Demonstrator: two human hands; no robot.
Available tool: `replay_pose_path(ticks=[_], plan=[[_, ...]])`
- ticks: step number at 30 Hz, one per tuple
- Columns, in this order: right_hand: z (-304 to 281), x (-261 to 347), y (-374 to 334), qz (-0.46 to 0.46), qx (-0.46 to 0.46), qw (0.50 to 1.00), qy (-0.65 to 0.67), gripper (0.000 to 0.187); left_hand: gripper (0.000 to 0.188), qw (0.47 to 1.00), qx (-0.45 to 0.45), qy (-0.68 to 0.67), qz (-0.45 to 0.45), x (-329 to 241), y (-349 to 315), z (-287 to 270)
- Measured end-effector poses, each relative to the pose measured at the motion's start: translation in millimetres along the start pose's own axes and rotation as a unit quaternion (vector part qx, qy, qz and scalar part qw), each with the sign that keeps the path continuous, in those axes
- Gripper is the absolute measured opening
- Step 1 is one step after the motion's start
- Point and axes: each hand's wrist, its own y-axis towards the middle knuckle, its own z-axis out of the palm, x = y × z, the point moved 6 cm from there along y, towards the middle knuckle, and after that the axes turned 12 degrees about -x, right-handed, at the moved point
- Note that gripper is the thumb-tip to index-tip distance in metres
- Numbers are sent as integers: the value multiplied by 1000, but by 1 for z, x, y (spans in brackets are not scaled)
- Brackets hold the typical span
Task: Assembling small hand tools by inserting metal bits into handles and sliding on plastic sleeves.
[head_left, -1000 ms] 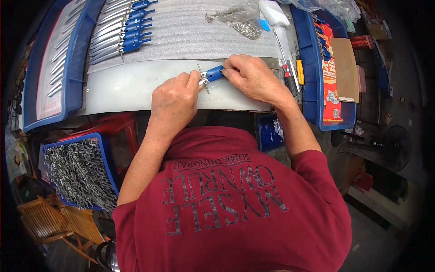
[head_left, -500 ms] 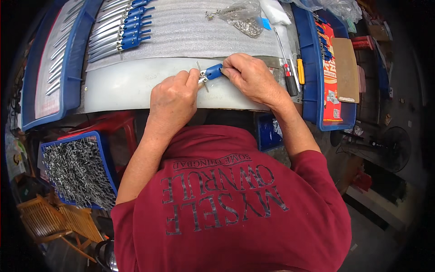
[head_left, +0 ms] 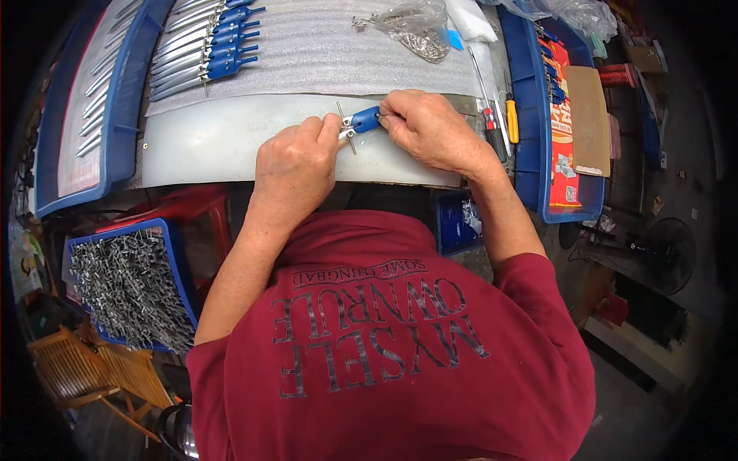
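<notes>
A part made of a silver handle and a blue end piece point(head_left: 366, 120) is held between my two hands over the pale work sheet point(head_left: 207, 146). My left hand point(head_left: 296, 161) is closed round its silver handle, which is mostly hidden in the fist. My right hand point(head_left: 429, 132) pinches the far tip of the blue end piece, its fingers covering the tip. A thin metal pin point(head_left: 353, 144) crosses the part at the joint, sticking out on both sides. Similar silver-and-blue parts point(head_left: 223, 67) lie in a row on the foam sheet at the back left.
A blue tray point(head_left: 123, 146) of silver handles stands left; another blue tray point(head_left: 532, 177) holds blue parts and cardboard at right. Screwdrivers point(head_left: 511, 119) lie beside it. A bag of small metal pieces point(head_left: 419, 34) rests at the back. A blue crate point(head_left: 181, 276) of metal parts sits lower left.
Both hands keep their hold on the part. The part and my right hand have shifted very slightly to the right.
</notes>
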Motion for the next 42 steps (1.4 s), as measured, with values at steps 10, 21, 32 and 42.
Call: replay_pose_path(ticks=[10,21,32,42], plan=[[-2,-4,-4,20,-22,999,33,15,15,1000,-8,-12,-2,2,0,0],[-1,-3,-4,38,-31,999,18,15,12,1000,-14,-8,2,2,0,1],[1,2,2,-6,12,1000,-14,13,8,1000,-17,-8,4,2,0,0],[-5,-3,-4,18,-77,996,32,13,11,1000,-18,-13,-5,3,2,-1]])
